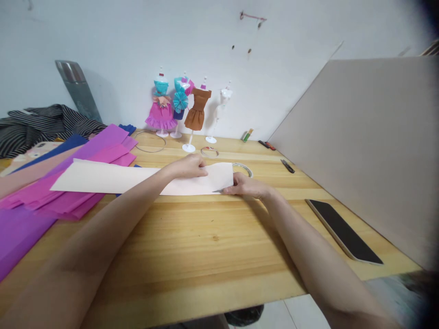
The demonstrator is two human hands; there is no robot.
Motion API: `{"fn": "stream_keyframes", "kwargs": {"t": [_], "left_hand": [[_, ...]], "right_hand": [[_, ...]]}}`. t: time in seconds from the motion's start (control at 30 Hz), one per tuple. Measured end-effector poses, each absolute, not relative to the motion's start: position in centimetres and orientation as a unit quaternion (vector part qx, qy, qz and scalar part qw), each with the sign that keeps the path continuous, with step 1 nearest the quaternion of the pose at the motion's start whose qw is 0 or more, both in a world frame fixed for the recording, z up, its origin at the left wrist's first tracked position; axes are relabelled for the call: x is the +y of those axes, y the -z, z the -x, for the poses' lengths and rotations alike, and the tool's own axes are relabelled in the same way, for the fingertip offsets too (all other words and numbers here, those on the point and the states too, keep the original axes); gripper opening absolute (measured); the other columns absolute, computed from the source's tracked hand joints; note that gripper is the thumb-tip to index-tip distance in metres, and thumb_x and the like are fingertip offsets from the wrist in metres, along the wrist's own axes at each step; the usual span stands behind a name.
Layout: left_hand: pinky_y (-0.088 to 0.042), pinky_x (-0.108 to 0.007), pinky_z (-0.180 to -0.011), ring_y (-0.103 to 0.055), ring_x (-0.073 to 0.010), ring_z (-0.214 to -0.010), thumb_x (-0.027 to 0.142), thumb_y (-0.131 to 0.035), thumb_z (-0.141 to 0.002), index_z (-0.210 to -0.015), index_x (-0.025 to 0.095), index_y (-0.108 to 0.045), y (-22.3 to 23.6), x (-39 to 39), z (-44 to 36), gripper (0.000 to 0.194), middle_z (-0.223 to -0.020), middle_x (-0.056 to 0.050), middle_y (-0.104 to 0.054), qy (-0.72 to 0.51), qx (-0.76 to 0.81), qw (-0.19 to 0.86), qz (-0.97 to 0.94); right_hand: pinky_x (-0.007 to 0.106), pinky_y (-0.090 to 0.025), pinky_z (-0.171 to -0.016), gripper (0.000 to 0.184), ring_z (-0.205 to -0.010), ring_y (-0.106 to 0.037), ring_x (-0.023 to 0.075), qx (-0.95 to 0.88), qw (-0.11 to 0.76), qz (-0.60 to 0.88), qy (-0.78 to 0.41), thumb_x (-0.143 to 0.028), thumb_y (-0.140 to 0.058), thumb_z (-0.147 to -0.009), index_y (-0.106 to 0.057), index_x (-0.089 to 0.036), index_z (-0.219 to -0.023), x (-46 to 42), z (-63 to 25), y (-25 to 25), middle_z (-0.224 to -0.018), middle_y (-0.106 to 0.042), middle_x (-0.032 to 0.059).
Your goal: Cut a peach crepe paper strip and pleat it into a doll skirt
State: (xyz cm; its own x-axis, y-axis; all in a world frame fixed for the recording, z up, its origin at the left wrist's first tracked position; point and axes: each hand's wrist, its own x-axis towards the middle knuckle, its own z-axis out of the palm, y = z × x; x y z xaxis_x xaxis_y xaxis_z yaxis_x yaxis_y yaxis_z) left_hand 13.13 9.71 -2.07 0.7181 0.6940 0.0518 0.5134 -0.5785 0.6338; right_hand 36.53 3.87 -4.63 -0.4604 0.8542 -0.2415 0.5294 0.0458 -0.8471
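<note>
With forearms (109,237) over the counter (212,246), rests left fingers (200,168), curled together, on paper (106,178) and clamps a blade (218,191) in right fingers (237,181).

Bare tabletop (206,246) lies nearside of the paper (192,186); mannequins (198,109) obstruct beyond it

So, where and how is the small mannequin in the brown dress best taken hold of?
Probably by its thin white stem, pinched from the front right: the stem stands bare between the flared brown skirt and the round white base, while a turquoise-topped mannequin stands close on its left.
</note>
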Motion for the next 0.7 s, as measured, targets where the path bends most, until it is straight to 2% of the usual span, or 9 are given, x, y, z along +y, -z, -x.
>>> {"fn": "stream_keyframes", "kwargs": {"t": [0.33,0.53,0.7], "left_hand": [[-0.028,-0.025,-0.049,-0.043,-0.0117,-0.054,0.024,-0.056,-0.068,-0.057,0.017,-0.053,2.15,9.78,-13.13,0.013,-0.055,0.002,-0.048,-0.148,0.348,0.301,-0.875],[-0.026,-0.026,-0.049,-0.040,-0.0109,-0.053,0.025,-0.056,-0.067,-0.055,0.017,-0.050,2.41,10.03,-13.19,0.015,-0.053,0.003,-0.045,-0.155,0.342,0.301,-0.877],[-0.023,-0.026,-0.047,-0.038,-0.0101,-0.050,0.024,-0.054,-0.066,-0.055,0.017,-0.050,1.89,9.82,-12.92,0.013,-0.052,0.004,-0.041,-0.147,0.333,0.306,-0.879]], "right_hand": [[0.028,-0.040,-0.062,0.039,-0.067,-0.050,0.0141,-0.697,0.172,0.504,-0.480,-0.042,-0.073,-0.064,-0.058,-0.013,-0.084,3.68,-36.13,4.26,-0.074,-0.056,0.0005],[0.028,-0.040,-0.064,0.041,-0.071,-0.050,0.0152,-0.703,0.166,0.506,-0.472,-0.041,-0.073,-0.063,-0.058,-0.013,-0.089,3.71,-36.07,4.25,-0.079,-0.058,0.0015],[0.028,-0.040,-0.062,0.039,-0.068,-0.049,0.0149,-0.712,0.153,0.514,-0.453,-0.042,-0.072,-0.065,-0.058,-0.013,-0.086,3.92,-36.33,4.52,-0.076,-0.057,0.0014]]}}
